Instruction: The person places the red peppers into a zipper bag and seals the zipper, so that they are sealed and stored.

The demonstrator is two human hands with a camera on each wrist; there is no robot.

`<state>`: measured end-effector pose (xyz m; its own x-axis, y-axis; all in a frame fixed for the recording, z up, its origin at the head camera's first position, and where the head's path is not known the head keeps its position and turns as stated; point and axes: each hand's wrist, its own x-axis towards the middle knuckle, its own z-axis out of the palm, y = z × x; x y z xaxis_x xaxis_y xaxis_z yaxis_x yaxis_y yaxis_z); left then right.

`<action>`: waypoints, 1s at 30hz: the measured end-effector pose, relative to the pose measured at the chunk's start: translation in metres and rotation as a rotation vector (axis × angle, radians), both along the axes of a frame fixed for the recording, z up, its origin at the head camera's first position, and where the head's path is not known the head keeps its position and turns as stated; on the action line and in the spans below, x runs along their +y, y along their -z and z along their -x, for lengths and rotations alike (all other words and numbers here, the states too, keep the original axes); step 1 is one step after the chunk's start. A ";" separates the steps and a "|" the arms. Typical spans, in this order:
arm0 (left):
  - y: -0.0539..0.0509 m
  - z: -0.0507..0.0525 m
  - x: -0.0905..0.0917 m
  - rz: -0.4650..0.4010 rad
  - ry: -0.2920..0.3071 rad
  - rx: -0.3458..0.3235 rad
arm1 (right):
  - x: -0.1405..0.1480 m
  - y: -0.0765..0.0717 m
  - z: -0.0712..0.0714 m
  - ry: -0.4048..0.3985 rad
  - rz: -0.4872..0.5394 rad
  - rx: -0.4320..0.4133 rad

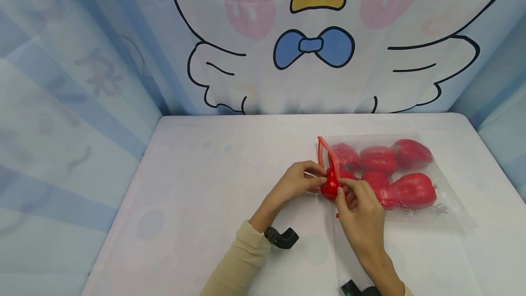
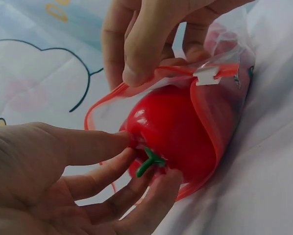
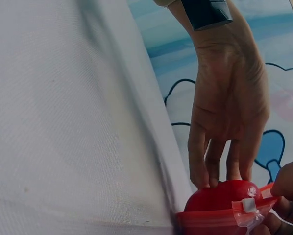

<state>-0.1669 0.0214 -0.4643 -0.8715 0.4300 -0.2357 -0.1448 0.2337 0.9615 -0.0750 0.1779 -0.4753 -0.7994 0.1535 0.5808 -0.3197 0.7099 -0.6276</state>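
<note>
A red bell pepper (image 1: pixel 330 185) with a green stem (image 2: pixel 149 161) sits in the mouth of a clear zip bag (image 1: pixel 449 195), whose red zip edge (image 2: pixel 207 122) surrounds it. My left hand (image 1: pixel 297 181) holds the pepper by its stem end, fingertips spread around the stem. At the opposite side of the opening, my right hand (image 1: pixel 365 216) pinches the bag's red edge between thumb and fingers. The white zip slider (image 2: pixel 207 76) is at one end of the opening. Several more red peppers (image 1: pixel 412 191) lie inside the bag, blurred by the plastic.
The bag lies on the right half of a white-covered table (image 1: pixel 213 186). Behind the table hangs a curtain (image 1: pixel 312 86) with a cartoon figure; more patterned cloth hangs at both sides. Black wrist straps (image 1: pixel 283 238) sit on the forearms.
</note>
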 end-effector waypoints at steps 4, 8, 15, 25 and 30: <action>0.000 -0.002 0.002 -0.021 0.037 -0.027 | 0.000 0.002 0.000 -0.004 -0.013 0.015; 0.001 -0.004 0.005 -0.028 0.067 -0.013 | 0.001 0.003 0.001 -0.010 -0.012 -0.003; 0.009 -0.007 0.014 -0.068 0.111 -0.014 | 0.001 0.004 0.001 -0.012 -0.008 -0.014; 0.017 -0.009 0.022 -0.138 0.127 -0.060 | 0.000 0.003 0.001 -0.005 -0.024 -0.002; 0.017 -0.010 0.022 -0.168 0.143 -0.070 | -0.001 0.002 0.001 -0.002 -0.026 0.030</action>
